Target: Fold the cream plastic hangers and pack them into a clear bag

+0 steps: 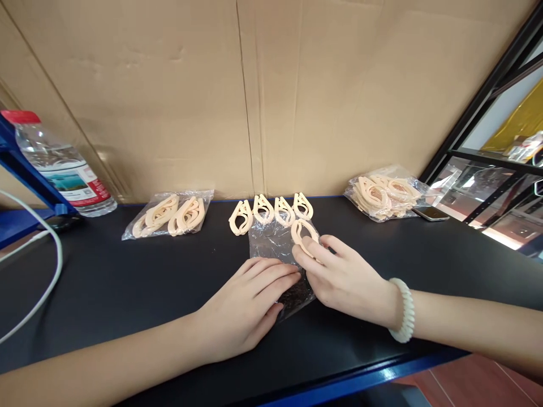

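Observation:
My right hand (pixel 341 271) pinches a beige folding hanger (pixel 303 233), folded into a loop, over the right side of a clear plastic bag (pixel 271 242). The bag lies flat on the black table. My left hand (pixel 250 297) is closed on the bag's near end, fingers together on top and thumb below. Part of the bag is hidden under my hands. Just beyond the bag several loose beige folding hangers (pixel 263 210) stand in a row, some touching its far edge.
Filled bags of hangers lie at left (pixel 169 215) and right (pixel 384 192). A phone (pixel 430 213) is beside the right one. A water bottle (pixel 70 169) and white cable (pixel 57 265) are at left. A cardboard wall (pixel 169 102) closes the back; a black shelf rack (pixel 487 161) stands right.

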`<state>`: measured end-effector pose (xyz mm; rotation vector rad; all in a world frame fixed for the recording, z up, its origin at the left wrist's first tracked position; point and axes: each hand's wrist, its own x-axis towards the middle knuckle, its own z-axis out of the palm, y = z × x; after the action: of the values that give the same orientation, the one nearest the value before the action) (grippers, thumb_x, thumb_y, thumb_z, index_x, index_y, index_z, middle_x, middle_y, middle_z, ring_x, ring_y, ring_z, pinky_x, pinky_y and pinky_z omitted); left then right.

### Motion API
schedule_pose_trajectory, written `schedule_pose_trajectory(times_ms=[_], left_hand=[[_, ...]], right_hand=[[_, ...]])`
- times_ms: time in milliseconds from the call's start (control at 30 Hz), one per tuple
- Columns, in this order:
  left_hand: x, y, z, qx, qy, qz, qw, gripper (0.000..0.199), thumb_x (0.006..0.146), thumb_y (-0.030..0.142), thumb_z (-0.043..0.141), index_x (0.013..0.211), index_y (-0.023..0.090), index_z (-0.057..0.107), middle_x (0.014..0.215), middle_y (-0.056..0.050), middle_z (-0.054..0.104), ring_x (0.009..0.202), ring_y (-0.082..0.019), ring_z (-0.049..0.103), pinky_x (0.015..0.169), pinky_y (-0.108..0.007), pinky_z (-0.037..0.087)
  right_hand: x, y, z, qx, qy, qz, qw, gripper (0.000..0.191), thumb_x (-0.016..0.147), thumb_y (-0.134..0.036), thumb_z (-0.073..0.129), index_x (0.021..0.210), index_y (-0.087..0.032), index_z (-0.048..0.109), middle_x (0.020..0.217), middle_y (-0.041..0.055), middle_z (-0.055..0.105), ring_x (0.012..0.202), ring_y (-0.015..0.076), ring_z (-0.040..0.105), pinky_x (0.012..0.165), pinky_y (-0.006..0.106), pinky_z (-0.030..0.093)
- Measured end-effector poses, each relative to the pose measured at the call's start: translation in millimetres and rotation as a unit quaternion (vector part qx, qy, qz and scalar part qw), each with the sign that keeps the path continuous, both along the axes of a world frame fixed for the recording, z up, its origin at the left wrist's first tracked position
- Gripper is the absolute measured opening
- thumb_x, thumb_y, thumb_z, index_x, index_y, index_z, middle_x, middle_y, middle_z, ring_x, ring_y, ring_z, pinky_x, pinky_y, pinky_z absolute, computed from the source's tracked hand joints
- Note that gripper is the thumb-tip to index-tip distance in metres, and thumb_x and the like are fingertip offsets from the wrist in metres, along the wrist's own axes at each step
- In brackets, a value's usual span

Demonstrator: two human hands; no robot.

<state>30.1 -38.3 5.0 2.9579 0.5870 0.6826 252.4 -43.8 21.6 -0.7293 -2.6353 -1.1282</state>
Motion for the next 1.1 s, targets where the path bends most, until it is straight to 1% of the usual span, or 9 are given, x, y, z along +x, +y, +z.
schedule_pose_trajectory(times_ms=[167, 333, 467, 567, 700, 833, 900, 967, 1100], left_hand=[[-0.7, -0.2, 3.2, 0.003, 0.005, 0.001, 1.0, 0.049, 0.087, 0.008, 0.046, 0.135, 0.016, 0.042, 0.131, -0.013, 0.055, 0.121, -0.025, 0.048, 0.102, -0.044, 0.043], [-1.9, 0.3, 5.5, -0.003, 0.006, 0.01, 1.0, 0.049, 0.087, 0.009, 0.047, 0.135, 0.017, 0.042, 0.131, -0.013, 0.055, 0.121, -0.025, 0.049, 0.101, -0.044, 0.044], [-2.0, 0.1, 5.9, -0.008, 0.004, 0.002, 1.0, 0.05, 0.086, 0.008, 0.047, 0.135, 0.017, 0.042, 0.131, -0.013, 0.055, 0.121, -0.025, 0.049, 0.101, -0.045, 0.044], [-1.8, -0.1, 5.5, -0.008, 0.002, -0.002, 1.0, 0.05, 0.086, 0.008, 0.047, 0.135, 0.017, 0.042, 0.131, -0.013, 0.055, 0.12, -0.025, 0.05, 0.101, -0.044, 0.044], [-2.0, -0.5, 5.1, -0.008, 0.002, 0.002, 1.0, 0.049, 0.086, 0.008, 0.048, 0.134, 0.016, 0.043, 0.131, -0.013, 0.055, 0.12, -0.024, 0.05, 0.101, -0.043, 0.044], [-2.1, -0.4, 5.7, -0.01, 0.01, -0.008, 1.0, 0.049, 0.087, 0.008, 0.046, 0.135, 0.016, 0.042, 0.131, -0.013, 0.055, 0.119, -0.024, 0.05, 0.101, -0.042, 0.044], [-1.8, -0.1, 6.1, -0.01, 0.012, -0.013, 1.0, 0.049, 0.087, 0.008, 0.046, 0.135, 0.016, 0.041, 0.13, -0.013, 0.055, 0.119, -0.024, 0.05, 0.101, -0.043, 0.044], [-1.4, 0.1, 6.7, -0.011, 0.012, -0.017, 1.0, 0.049, 0.087, 0.008, 0.046, 0.136, 0.016, 0.041, 0.13, -0.013, 0.055, 0.119, -0.024, 0.05, 0.101, -0.043, 0.044], [-1.1, -0.8, 7.9, -0.011, 0.007, -0.012, 1.0, 0.049, 0.087, 0.008, 0.046, 0.135, 0.018, 0.041, 0.129, -0.013, 0.056, 0.118, -0.024, 0.051, 0.1, -0.042, 0.045]], right_hand=[[8.5, 9.1, 5.8, -0.05, -0.008, -0.004, 0.999, 0.029, 0.092, -0.009, 0.043, 0.078, -0.009, 0.069, 0.113, 0.0156, 0.06, 0.107, 0.0282, 0.051, 0.083, 0.041, 0.045], [31.8, 9.8, 24.9, -0.24, 0.016, -0.005, 0.971, 0.029, 0.08, -0.002, 0.052, 0.098, -0.017, 0.069, 0.133, 0.0131, 0.05, 0.123, 0.0282, 0.045, 0.092, 0.044, 0.044], [46.0, 5.2, 31.5, -0.329, 0.034, 0.003, 0.944, 0.035, 0.074, -0.003, 0.056, 0.104, -0.018, 0.066, 0.144, 0.0128, 0.04, 0.136, 0.0288, 0.032, 0.103, 0.049, 0.037], [50.8, -2.1, 32.8, -0.349, 0.055, 0.0, 0.936, 0.015, 0.081, -0.011, 0.057, 0.088, -0.019, 0.067, 0.141, 0.011, 0.043, 0.136, 0.0279, 0.033, 0.104, 0.049, 0.038], [56.9, -17.6, 37.4, -0.327, 0.066, 0.005, 0.943, 0.02, 0.089, -0.013, 0.051, 0.078, -0.018, 0.067, 0.133, 0.0108, 0.05, 0.133, 0.027, 0.037, 0.103, 0.049, 0.039], [63.7, -19.8, 42.9, -0.389, 0.078, 0.056, 0.916, 0.013, 0.086, -0.019, 0.058, 0.077, -0.018, 0.068, 0.121, 0.0095, 0.058, 0.121, 0.0237, 0.048, 0.098, 0.042, 0.044], [65.9, -2.7, 43.4, -0.39, 0.127, 0.075, 0.909, 0.013, 0.088, -0.022, 0.056, 0.083, -0.017, 0.067, 0.116, 0.0106, 0.059, 0.111, 0.0208, 0.054, 0.094, 0.038, 0.047], [67.4, 28.7, 41.0, -0.331, 0.171, 0.059, 0.926, 0.017, 0.09, -0.018, 0.05, 0.095, -0.015, 0.066, 0.112, 0.0121, 0.061, 0.105, 0.0195, 0.055, 0.092, 0.037, 0.047], [68.4, 111.6, 26.7, -0.216, 0.087, -0.047, 0.971, 0.046, 0.085, -0.007, 0.047, 0.13, -0.01, 0.051, 0.13, 0.0156, 0.056, 0.119, 0.0287, 0.045, 0.098, 0.046, 0.039]])
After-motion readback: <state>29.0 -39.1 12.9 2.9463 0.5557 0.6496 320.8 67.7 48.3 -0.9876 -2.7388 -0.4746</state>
